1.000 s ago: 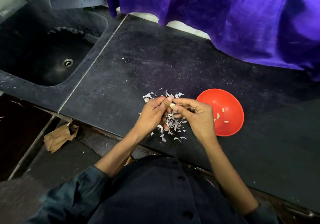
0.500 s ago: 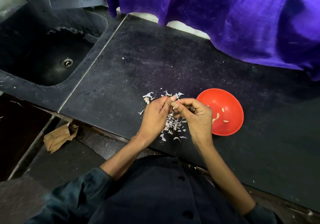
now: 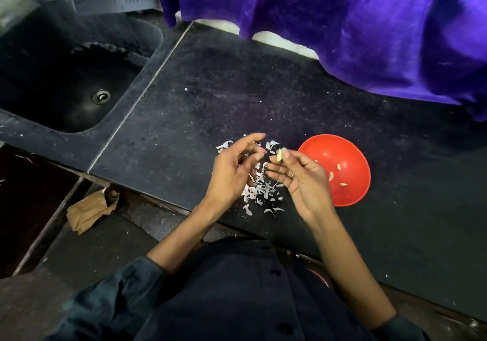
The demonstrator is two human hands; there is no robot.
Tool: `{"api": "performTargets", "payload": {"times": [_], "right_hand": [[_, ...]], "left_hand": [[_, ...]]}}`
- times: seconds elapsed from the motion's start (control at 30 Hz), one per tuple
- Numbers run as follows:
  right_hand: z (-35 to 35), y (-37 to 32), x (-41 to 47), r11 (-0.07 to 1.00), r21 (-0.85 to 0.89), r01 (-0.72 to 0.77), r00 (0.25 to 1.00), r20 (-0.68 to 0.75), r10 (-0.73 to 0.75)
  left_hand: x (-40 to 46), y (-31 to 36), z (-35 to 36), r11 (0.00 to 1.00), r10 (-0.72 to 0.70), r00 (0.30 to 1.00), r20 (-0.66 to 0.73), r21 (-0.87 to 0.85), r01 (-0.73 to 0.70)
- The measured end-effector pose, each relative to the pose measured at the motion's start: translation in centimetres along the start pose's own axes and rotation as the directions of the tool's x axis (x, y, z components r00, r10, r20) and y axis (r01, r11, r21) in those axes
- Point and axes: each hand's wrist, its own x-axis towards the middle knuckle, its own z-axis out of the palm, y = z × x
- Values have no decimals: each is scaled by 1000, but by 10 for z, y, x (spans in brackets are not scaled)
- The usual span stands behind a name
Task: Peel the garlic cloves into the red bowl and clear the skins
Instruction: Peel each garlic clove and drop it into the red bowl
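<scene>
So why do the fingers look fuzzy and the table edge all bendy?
Head view: the left hand looks smeared at its fingertips, probably motion blur; the right hand, pinching the pale garlic clove, is sharper. The wide lens bows the dark stone counter. Purple light tints it; the round red plastic bowl shows little glare.

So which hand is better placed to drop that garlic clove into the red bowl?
Right. The right hand pinches the garlic clove and is next to the red bowl; the left hand holds nothing and is farther away.
</scene>
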Motion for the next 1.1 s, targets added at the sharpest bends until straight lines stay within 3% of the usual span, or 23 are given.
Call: {"api": "performTargets", "payload": {"times": [0.2, 0.53, 0.83, 1.1], "right_hand": [[2, 1, -1, 998, 44, -52, 998, 49, 50], [2, -4, -4, 995, 6, -103, 988, 119, 102], [1, -6, -3, 991, 5, -133, 979, 158, 130], [11, -1, -10, 994, 67, -92, 994, 66, 88]], "left_hand": [[2, 4, 1, 997, -19, 997, 77, -73, 24], [1, 3, -6, 992, 20, 997, -78, -123, -30], [0, 3, -8, 993, 76, 994, -84, -79, -83], [-2, 3, -4, 973, 221, 971, -87, 82, -214]]}}
